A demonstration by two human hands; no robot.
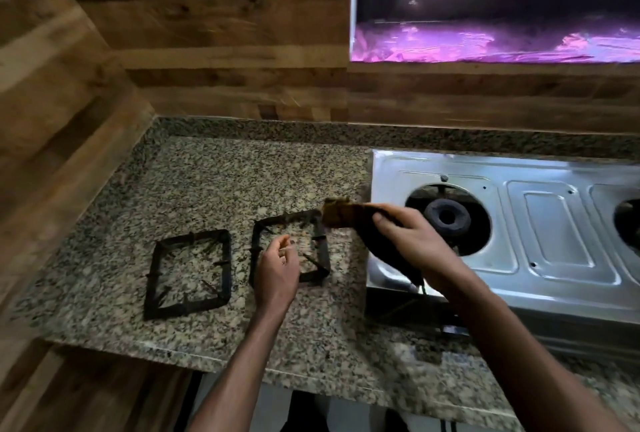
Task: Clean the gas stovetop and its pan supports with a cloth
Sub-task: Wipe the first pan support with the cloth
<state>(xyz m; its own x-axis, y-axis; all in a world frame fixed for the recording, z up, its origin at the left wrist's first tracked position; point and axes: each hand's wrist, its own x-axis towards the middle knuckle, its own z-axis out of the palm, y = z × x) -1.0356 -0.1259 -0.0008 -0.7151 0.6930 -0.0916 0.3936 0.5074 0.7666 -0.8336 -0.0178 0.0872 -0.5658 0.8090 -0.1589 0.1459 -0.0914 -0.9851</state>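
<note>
Two pan supports had been set on the granite counter (194, 172), left of the stove (519, 223). A cloth (349, 217) was held in the right hand (412, 237), with the fingers curled over it and the thumb (388, 223) pressed against its near side. The cloth's long axis was laid from lower right to upper left: a brownish folded end was pushed out past the fingertips toward the upper left, and a dark tail was left trailing below the wrist over the stove's front left corner. The projecting end was seen at, or just over, the far right corner of the right support (322, 248); whether it touched could not be told because of blur. That support was thus found just left of and below the grip, apparently tilted, its far edge higher than its near one. The left hand (277, 269) was held over the same support's near left side, fingers loosely curled; whether the bar was pinched could not be told. The left support (225, 258) was seen flat on the counter, well left of both hands and touched by neither. An uncovered burner (446, 217) was seen in the stove's round opening, just right of the gripping hand.
</note>
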